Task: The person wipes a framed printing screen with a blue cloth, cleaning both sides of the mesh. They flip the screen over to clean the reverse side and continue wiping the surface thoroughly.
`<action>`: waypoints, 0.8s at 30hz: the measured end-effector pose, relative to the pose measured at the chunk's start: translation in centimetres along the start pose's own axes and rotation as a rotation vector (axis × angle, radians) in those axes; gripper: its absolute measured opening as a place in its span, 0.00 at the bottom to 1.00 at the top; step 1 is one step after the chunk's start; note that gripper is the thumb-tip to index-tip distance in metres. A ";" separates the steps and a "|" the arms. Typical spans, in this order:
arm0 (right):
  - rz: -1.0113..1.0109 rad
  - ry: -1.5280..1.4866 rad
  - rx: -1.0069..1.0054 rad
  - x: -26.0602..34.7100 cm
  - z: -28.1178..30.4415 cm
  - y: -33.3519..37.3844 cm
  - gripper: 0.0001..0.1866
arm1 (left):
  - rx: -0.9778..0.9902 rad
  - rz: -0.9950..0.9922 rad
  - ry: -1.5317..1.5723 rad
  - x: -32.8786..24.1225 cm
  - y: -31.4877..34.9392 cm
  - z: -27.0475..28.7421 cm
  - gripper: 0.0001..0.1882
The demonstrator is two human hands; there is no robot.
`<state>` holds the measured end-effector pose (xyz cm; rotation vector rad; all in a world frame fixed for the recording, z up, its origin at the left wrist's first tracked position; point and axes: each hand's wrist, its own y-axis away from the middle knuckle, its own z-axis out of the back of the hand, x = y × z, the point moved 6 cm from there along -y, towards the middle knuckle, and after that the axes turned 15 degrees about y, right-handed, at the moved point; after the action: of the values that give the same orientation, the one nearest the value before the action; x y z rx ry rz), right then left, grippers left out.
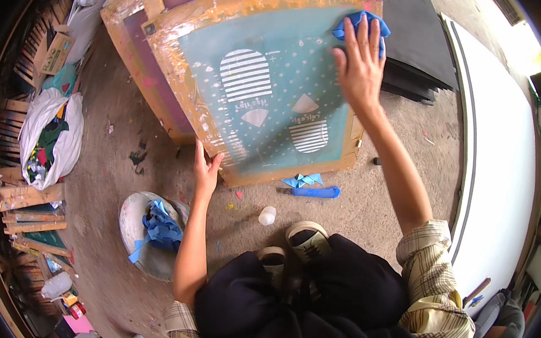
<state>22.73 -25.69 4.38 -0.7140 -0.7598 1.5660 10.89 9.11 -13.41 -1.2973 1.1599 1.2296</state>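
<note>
The framed screen (283, 99) stands at the upper centre of the frame, tilted, with a second frame (153, 75) behind it at upper left. Its teal mesh bears a clear pattern of striped shapes and dots; pale flecks mark its left margin, and residue coats much of the wooden border. These areas appear unfinished; how much of the surface has been gone over cannot be determined. The basin (125, 224) at lower left contains crumpled blue material (164, 225). The right hand (362, 64) lies at the screen's upper right corner, fingers extended and slightly spread, pressing the blue cloth (385, 32) flat rather than gripping it. The left hand (206, 168) touches the screen's lower left edge, thumb apart from the forefinger; the other fingers are hidden, so its grip cannot be confirmed. Below the screen lie a blue-handled tool (315, 191) and, smallest, a translucent cup (267, 216).
</note>
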 end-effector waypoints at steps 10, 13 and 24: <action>0.476 -0.053 0.717 3.4 -0.5 23.6 0.34 | -0.016 -0.034 0.054 0.6 0.2 0.6 0.40; 0.261 -0.018 0.439 0.5 -0.6 15.5 0.33 | -0.012 -0.023 0.037 0.0 0.1 0.1 0.40; 0.258 -0.199 0.505 3.2 0.0 17.2 0.29 | -0.031 -0.018 -0.024 0.2 0.6 -0.1 0.40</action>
<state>12.16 -24.10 -9.50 -0.2924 -0.3913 1.9844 10.34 8.94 -13.60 -1.3100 1.1130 1.2515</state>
